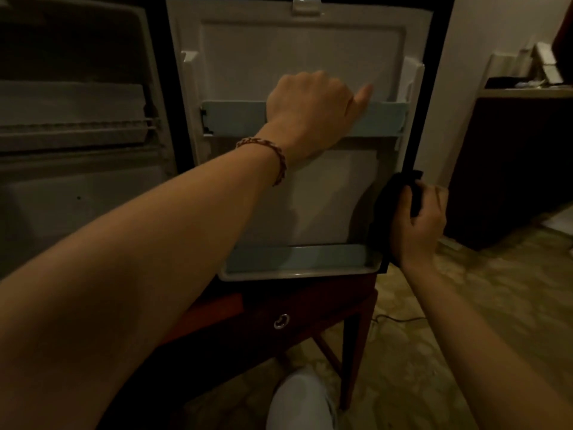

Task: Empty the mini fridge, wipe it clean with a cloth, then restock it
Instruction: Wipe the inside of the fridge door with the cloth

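**Fingers on the open fridge door**

Fingers (pixel 367 91) of the left hand (pixel 307 107) curled over the upper door shelf (pixel 235 117); those of the right hand (pixel 418 225) pinched a dark cloth (pixel 392 193) against the edge of the mini fridge door (pixel 297 51). Both door shelves looked empty. Pulling on the shelf might unclip it. The fridge stood on a wooden table (pixel 310 311) over patterned floor (pixel 465 290), in a dim room.

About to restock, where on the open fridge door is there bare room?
The lower door shelf is bare between its side walls. The upper door shelf is taken mid-span by the left hand. The right hand holds the cloth at the door's edge.
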